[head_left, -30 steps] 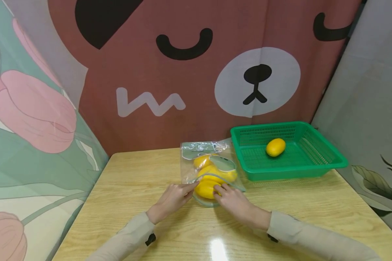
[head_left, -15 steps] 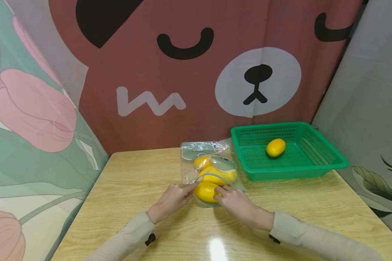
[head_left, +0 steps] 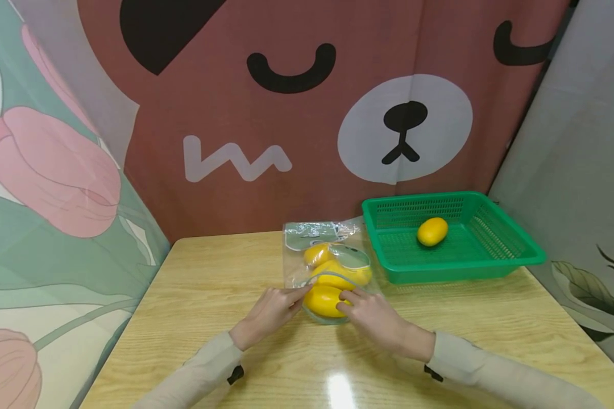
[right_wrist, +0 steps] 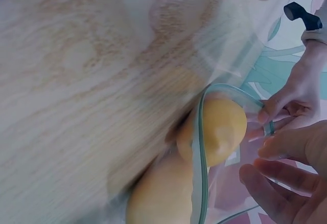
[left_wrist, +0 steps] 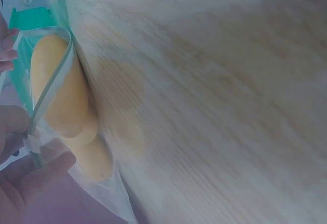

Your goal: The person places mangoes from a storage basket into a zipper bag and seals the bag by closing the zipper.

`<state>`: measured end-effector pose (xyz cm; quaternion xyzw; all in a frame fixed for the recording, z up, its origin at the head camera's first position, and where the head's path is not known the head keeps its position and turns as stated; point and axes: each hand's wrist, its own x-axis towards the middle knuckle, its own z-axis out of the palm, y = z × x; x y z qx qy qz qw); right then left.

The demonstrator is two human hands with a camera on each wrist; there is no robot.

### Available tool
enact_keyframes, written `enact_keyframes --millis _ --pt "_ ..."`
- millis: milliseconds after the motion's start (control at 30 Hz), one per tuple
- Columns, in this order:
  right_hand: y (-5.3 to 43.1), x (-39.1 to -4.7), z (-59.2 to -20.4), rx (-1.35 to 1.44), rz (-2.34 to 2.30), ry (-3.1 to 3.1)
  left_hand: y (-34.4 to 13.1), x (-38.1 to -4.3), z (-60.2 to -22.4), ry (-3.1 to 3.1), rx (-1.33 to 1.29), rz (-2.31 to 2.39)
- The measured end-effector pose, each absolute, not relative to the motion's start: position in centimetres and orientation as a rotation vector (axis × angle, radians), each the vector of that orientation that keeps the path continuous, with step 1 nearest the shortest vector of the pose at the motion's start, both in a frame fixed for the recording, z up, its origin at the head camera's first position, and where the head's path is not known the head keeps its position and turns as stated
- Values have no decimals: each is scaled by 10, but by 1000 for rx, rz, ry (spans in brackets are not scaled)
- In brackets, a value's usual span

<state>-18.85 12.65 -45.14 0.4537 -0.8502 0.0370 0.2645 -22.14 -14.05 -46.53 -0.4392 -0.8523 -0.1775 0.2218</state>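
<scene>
A clear zip bag (head_left: pixel 293 267) with green printed patches lies on the table, its mouth toward me. Several yellow oval fruits are inside; the front one (head_left: pixel 323 301) sits right at the mouth. My left hand (head_left: pixel 270 312) pinches the left end of the bag's zip edge, where the left wrist view shows a small slider (left_wrist: pixel 33 143) between thumb and finger. My right hand (head_left: pixel 373 318) is at the right side of the mouth, fingertips by the front fruit. In the right wrist view its fingers (right_wrist: pixel 271 183) are loosely bent and apart, with nothing between them.
Right behind the bag stands a green plastic basket (head_left: pixel 455 271) with one yellow fruit (head_left: pixel 432 232) in it. Both rest on a light wooden table (head_left: pixel 220 267). Behind rises a curtain (head_left: pixel 235 204) printed with a bear's face.
My right hand has shifted slightly to the right, its fingers drawing off the front fruit, so more of that fruit shows. The left hand has stayed in place.
</scene>
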Motion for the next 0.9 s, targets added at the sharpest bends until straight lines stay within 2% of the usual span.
enact_keyframes --millis 900 --pt "144 -198 -432 1138 189 -2170 -140 -222 -465 -2362 -1216 -494"
